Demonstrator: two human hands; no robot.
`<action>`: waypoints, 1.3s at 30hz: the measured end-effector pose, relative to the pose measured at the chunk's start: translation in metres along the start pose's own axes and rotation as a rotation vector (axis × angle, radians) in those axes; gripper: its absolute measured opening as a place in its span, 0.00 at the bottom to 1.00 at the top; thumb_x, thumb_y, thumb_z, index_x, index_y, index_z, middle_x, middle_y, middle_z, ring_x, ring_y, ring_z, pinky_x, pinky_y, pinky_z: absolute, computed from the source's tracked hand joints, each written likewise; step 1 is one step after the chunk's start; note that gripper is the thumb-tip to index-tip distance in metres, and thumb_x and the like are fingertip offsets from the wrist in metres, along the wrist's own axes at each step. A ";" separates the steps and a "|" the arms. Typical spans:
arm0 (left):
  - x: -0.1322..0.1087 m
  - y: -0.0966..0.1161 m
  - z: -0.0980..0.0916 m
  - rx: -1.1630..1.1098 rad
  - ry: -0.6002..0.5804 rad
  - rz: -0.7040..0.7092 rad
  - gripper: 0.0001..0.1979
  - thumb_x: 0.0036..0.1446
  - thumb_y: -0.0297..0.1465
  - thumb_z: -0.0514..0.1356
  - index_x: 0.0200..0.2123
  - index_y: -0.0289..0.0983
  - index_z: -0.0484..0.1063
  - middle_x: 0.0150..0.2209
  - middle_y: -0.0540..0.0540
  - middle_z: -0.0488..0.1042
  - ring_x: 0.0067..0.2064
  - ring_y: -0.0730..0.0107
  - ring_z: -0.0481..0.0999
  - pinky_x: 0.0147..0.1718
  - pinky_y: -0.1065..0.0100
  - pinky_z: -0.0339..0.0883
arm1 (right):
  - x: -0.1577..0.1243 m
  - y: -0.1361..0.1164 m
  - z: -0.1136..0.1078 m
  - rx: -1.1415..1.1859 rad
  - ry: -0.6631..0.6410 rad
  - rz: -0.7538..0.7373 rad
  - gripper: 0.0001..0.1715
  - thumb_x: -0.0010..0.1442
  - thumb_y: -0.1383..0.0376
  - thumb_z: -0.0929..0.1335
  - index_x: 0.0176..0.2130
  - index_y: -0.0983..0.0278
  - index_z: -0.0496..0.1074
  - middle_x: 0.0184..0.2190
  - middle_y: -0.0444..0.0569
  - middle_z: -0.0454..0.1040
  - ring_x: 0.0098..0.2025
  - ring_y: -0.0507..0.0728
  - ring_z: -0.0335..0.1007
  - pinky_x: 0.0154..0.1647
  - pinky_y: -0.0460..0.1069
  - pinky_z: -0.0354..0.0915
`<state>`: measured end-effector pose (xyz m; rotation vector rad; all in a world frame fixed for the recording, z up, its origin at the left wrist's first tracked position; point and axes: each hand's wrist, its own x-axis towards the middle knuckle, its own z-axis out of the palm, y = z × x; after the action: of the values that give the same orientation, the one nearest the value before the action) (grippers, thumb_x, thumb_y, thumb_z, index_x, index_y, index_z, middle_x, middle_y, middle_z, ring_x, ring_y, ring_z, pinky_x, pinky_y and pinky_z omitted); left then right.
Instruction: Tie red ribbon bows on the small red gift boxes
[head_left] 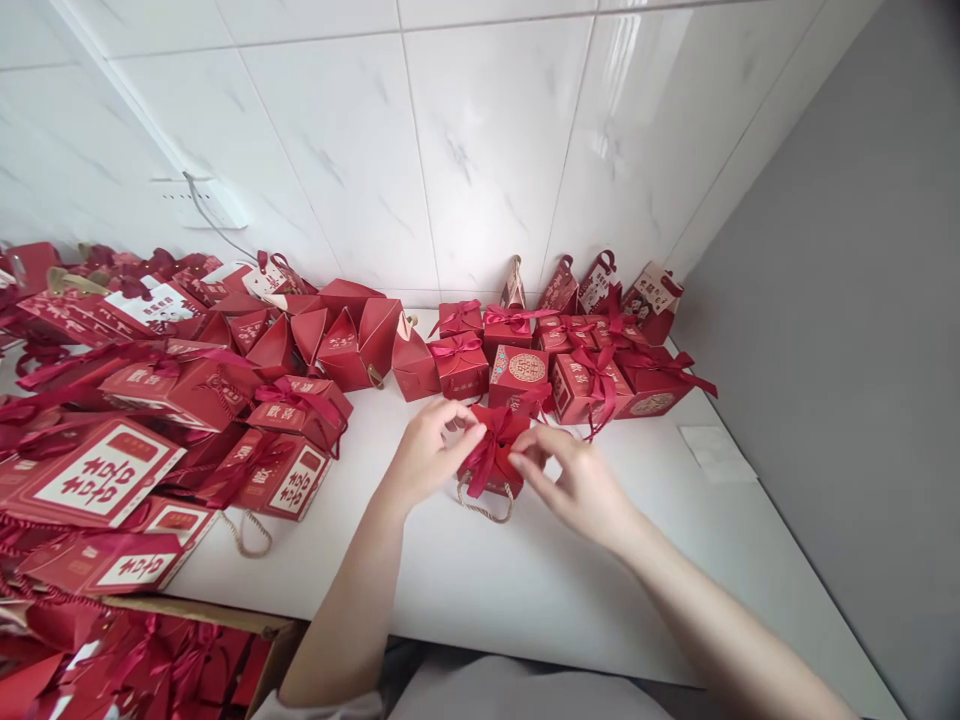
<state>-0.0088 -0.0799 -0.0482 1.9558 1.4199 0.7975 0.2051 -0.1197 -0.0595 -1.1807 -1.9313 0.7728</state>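
A small red gift box with a dark red ribbon bow on top stands on the white table, its rope handle lying in front. My left hand pinches the ribbon at the box's left side. My right hand pinches the ribbon at its right side. Both hands have their fingers closed on the bow.
Several tied red boxes stand in rows at the back by the tiled wall. Open and flat-packed red boxes are heaped on the left. A cardboard carton with more red boxes sits at bottom left. A grey wall bounds the right.
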 end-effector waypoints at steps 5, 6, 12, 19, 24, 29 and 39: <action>-0.024 -0.018 0.020 -0.074 -0.034 -0.035 0.06 0.59 0.37 0.61 0.37 0.42 0.71 0.56 0.44 0.65 0.62 0.56 0.63 0.45 0.63 0.69 | -0.037 0.000 0.045 0.195 -0.050 0.240 0.09 0.70 0.59 0.62 0.43 0.59 0.69 0.31 0.43 0.76 0.25 0.52 0.70 0.29 0.47 0.65; -0.025 -0.021 0.021 -0.096 -0.044 -0.044 0.06 0.59 0.37 0.61 0.38 0.42 0.71 0.59 0.44 0.62 0.65 0.55 0.59 0.45 0.63 0.70 | -0.042 -0.002 0.050 0.224 -0.039 0.253 0.10 0.70 0.59 0.62 0.44 0.59 0.70 0.35 0.44 0.77 0.27 0.52 0.72 0.30 0.47 0.66; -0.026 -0.038 0.024 -0.266 -0.020 -0.001 0.08 0.61 0.35 0.61 0.43 0.43 0.67 0.61 0.43 0.63 0.68 0.57 0.58 0.64 0.53 0.55 | -0.051 -0.011 0.057 0.306 -0.163 0.260 0.18 0.69 0.62 0.62 0.57 0.54 0.69 0.56 0.47 0.72 0.42 0.53 0.77 0.44 0.49 0.72; -0.024 -0.044 0.025 -0.374 -0.043 -0.022 0.08 0.60 0.38 0.61 0.34 0.40 0.71 0.61 0.40 0.65 0.67 0.54 0.61 0.63 0.54 0.58 | -0.045 -0.011 0.069 0.430 -0.179 0.241 0.21 0.68 0.59 0.64 0.58 0.57 0.69 0.57 0.52 0.70 0.51 0.57 0.73 0.49 0.52 0.72; -0.018 -0.045 0.019 -0.491 -0.020 -0.118 0.11 0.60 0.40 0.60 0.33 0.39 0.70 0.61 0.40 0.66 0.63 0.52 0.67 0.60 0.52 0.62 | -0.047 -0.007 0.056 0.532 -0.008 0.276 0.19 0.69 0.54 0.63 0.43 0.62 0.79 0.41 0.51 0.79 0.45 0.58 0.74 0.51 0.53 0.68; -0.012 -0.051 0.020 -0.596 -0.011 -0.185 0.12 0.59 0.40 0.60 0.31 0.38 0.67 0.60 0.41 0.70 0.62 0.52 0.68 0.60 0.53 0.61 | -0.053 0.014 0.038 0.605 0.037 0.383 0.21 0.65 0.51 0.67 0.36 0.64 0.79 0.34 0.50 0.77 0.38 0.57 0.73 0.44 0.51 0.69; -0.013 -0.035 0.040 -0.560 0.062 -0.210 0.14 0.58 0.42 0.62 0.43 0.41 0.67 0.55 0.43 0.73 0.56 0.57 0.73 0.53 0.57 0.68 | -0.061 0.029 0.038 0.560 -0.059 0.424 0.23 0.65 0.49 0.66 0.35 0.64 0.78 0.33 0.49 0.76 0.39 0.57 0.71 0.45 0.50 0.66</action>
<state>-0.0034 -0.0875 -0.1022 1.3463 1.2382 1.0300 0.2060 -0.1686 -0.1204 -1.2176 -1.3702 1.4708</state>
